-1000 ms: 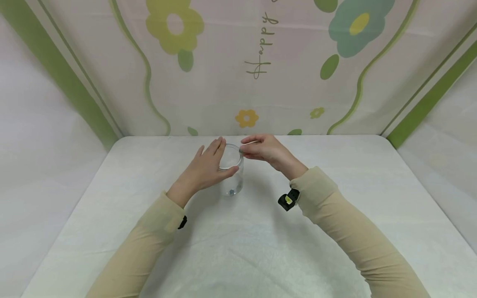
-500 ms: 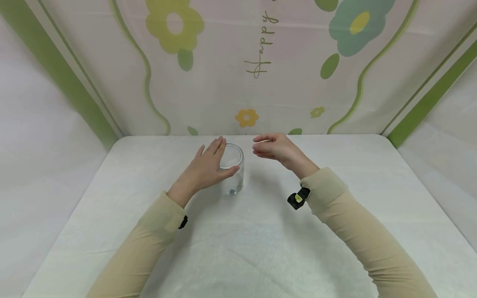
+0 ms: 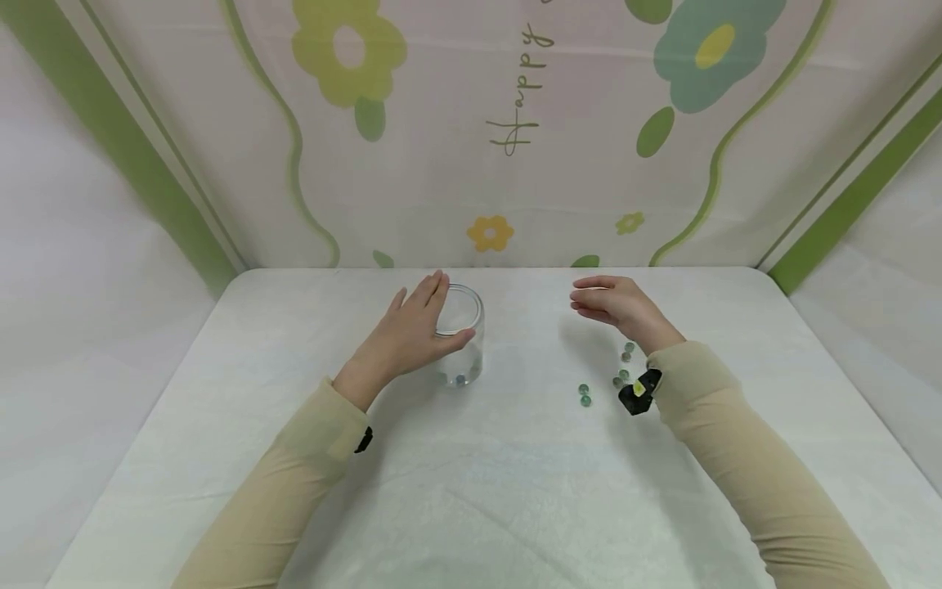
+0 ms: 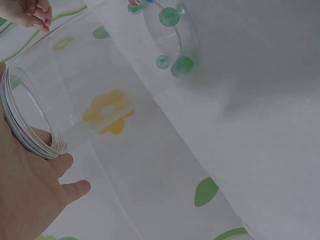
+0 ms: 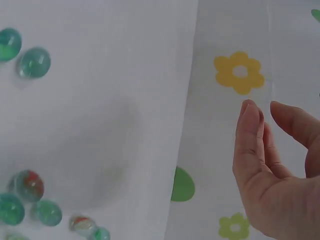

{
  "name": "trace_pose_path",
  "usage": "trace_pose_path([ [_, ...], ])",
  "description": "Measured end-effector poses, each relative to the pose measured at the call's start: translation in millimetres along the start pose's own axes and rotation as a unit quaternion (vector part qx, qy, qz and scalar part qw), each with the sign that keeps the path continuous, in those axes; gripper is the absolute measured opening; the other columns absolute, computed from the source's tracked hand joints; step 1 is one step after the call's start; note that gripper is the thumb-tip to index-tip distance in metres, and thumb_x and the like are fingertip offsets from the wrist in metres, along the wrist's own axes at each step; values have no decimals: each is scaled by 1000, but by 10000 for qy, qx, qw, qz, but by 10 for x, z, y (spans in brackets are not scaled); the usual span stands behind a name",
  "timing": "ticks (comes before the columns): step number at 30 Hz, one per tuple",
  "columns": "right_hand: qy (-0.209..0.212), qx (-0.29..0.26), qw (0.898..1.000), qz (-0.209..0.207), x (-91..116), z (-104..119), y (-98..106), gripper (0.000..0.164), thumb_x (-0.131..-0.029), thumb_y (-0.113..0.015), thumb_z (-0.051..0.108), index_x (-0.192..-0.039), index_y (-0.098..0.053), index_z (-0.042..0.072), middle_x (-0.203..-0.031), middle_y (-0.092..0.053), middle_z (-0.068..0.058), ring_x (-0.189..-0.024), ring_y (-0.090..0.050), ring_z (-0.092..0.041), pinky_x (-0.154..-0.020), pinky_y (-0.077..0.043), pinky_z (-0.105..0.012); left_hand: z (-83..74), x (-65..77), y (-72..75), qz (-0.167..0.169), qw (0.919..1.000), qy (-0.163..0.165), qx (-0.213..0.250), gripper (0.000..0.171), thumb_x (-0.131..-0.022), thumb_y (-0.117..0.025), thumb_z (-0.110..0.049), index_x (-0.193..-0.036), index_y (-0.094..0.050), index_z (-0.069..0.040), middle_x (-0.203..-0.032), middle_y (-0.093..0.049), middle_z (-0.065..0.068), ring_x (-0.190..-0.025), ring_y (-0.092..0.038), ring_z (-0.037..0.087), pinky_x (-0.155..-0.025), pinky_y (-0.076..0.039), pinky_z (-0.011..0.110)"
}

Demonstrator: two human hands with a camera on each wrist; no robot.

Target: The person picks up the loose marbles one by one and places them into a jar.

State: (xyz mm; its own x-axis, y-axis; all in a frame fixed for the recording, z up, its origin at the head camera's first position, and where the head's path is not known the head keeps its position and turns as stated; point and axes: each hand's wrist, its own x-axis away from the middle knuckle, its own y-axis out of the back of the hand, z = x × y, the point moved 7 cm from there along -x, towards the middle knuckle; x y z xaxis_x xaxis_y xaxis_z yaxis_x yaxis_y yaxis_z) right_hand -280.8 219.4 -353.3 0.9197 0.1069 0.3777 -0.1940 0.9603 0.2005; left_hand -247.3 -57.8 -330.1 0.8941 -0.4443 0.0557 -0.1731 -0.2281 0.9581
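Observation:
Near the back of the table stands a clear jar (image 3: 477, 348) with no lid on its mouth. My left hand (image 3: 401, 335) holds it at the rim, the thumb on the near side and the fingers on the far left. Several green marbles (image 4: 182, 66) lie at the bottom of the jar in the left wrist view. To the right, my right hand (image 3: 618, 307) is above the table with its fingers loosely bent and a gap between thumb and fingertips. Nothing shows in it. Loose marbles (image 3: 585, 401) lie below and in front of that hand, some with red streaks (image 5: 31, 185).
A white cloth covers the table (image 3: 471, 491). Behind its back edge hangs a printed curtain (image 3: 441, 180) with flowers and lettering. Plain white side walls (image 3: 88, 245) rise on both sides. Part of the marble group is close to the right wrist's black camera (image 3: 639, 393).
My right hand has moved from the jar's rim to the right. Marbles on the table now show that were hidden behind the right arm. My left hand has stayed on the jar.

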Motion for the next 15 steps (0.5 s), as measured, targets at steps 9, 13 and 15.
trace_pose_path([
  [9,-334,315,9986,-270,2,-343,381,55,-97,-53,14,-144,-34,-6,-93,-59,12,-80,-62,8,-87,-52,-14,-9,2,-6,4,10000,14,20,92,-92,-41,-63,-153,-8,-3,-162,-8,11,-151,-12,24,-121,-10,52],
  [13,-483,290,9980,-287,23,-476,503,58,-97,-54,14,-146,-31,-5,-85,-59,19,-79,-61,9,-85,-52,-13,-9,2,-6,-26,10000,-1,27,91,-92,-41,-63,-153,-9,-3,-162,-8,11,-151,-12,25,-121,-10,52],
  [15,-568,283,9975,-304,33,-541,561,59,-96,-55,15,-146,-31,-5,-84,-59,20,-79,-61,9,-84,-52,-12,-10,1,-7,-34,10000,-4,27,91,-92,-41,-63,-153,-9,-3,-162,-9,11,-151,-12,25,-121,-10,52],
])
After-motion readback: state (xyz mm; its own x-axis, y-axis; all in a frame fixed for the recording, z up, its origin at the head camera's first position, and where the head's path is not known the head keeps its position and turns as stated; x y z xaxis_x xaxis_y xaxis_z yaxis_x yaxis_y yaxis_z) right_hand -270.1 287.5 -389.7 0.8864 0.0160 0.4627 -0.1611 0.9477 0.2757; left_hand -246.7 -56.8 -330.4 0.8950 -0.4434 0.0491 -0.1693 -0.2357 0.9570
